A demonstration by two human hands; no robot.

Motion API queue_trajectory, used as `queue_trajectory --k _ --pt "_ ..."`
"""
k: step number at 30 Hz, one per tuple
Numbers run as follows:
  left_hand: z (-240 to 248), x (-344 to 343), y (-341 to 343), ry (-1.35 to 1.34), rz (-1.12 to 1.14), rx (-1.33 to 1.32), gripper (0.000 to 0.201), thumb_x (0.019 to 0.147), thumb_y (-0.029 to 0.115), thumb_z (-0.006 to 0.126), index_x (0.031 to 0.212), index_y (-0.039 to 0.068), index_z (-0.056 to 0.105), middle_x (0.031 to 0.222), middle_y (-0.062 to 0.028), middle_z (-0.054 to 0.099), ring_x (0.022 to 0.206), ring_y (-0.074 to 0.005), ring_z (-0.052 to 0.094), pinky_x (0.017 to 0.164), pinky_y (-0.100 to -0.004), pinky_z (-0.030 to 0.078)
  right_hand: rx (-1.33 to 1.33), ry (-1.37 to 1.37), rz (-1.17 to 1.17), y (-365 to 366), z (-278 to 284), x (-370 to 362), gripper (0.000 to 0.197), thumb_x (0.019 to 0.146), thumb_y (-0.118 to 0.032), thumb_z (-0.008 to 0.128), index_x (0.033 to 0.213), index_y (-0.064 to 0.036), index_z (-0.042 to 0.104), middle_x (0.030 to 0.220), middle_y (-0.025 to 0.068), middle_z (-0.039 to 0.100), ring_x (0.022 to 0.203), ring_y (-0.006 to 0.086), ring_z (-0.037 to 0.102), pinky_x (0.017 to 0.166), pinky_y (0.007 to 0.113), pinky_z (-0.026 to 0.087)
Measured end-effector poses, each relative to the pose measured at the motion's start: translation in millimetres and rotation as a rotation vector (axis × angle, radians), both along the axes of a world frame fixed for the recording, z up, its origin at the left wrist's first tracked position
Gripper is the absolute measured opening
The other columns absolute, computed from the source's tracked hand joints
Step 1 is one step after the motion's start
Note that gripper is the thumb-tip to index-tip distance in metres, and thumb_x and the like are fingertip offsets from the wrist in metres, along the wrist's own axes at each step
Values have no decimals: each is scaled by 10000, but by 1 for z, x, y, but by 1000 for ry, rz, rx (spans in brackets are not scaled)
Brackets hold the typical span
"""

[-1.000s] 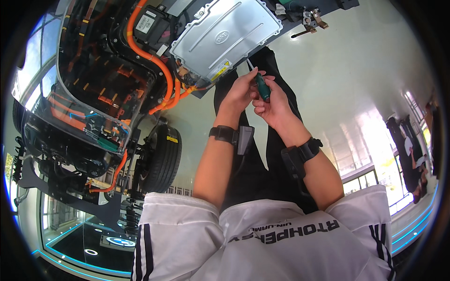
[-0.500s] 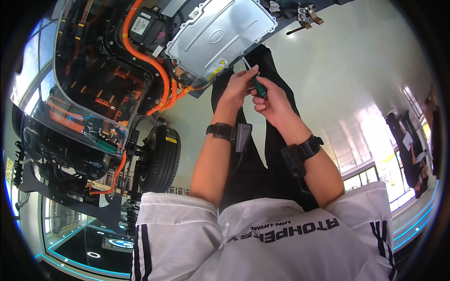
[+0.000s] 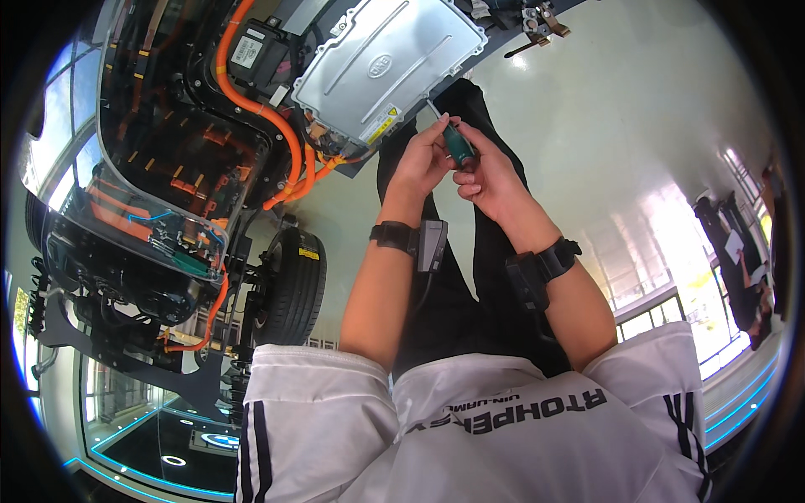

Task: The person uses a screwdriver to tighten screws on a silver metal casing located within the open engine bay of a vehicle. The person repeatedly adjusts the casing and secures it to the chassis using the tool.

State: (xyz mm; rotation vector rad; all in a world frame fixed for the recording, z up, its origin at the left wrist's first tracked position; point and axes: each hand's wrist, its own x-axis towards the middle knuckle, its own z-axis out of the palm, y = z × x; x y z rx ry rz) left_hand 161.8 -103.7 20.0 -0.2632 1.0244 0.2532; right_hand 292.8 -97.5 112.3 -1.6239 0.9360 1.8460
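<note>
A screwdriver with a dark green handle (image 3: 459, 147) is held between my two hands, its thin shaft pointing away from me toward the edge of a silver metal housing (image 3: 394, 71). The fingers of my left hand (image 3: 425, 158) are closed at the front of the handle, near the shaft. From the other side, my right hand (image 3: 493, 174) grips the handle, its thumb along it and its fingers curled below. The shaft's tip is close to the housing's near edge; whether it touches anything cannot be made out.
Thick orange cables (image 3: 281, 126) run down left of the housing, beside a black module (image 3: 256, 52). A clear-covered vehicle chassis (image 3: 159, 210) and a tyre (image 3: 293, 281) stand at left. Metal parts (image 3: 537, 29) sit at the upper right. Another person (image 3: 731, 251) is at far right.
The screwdriver's handle has shifted slightly left and up and shows more between my hands. My right fingers and thumb have changed their hold on it. The view has moved a little.
</note>
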Motion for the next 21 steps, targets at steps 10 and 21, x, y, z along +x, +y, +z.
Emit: queue_trajectory --k 10,21 --pt "3 7 3 75 -100 50 415 1019 344 505 1245 -2 541 1146 -160 669 897 -230 660 784 -354 541 100 -59 415 -5 -4 1 278 940 -362 611 932 -86 578 720 29 556 519 53 417 412 192 278" --pt "7 11 8 105 -103 43 440 1032 362 419 1235 -12 531 1121 -179 668 962 -269 657 738 -340 550 194 -107 566 -13 -15 -1 358 930 -440 562 887 -85 558 706 50 600 502 85 492 418 229 366"
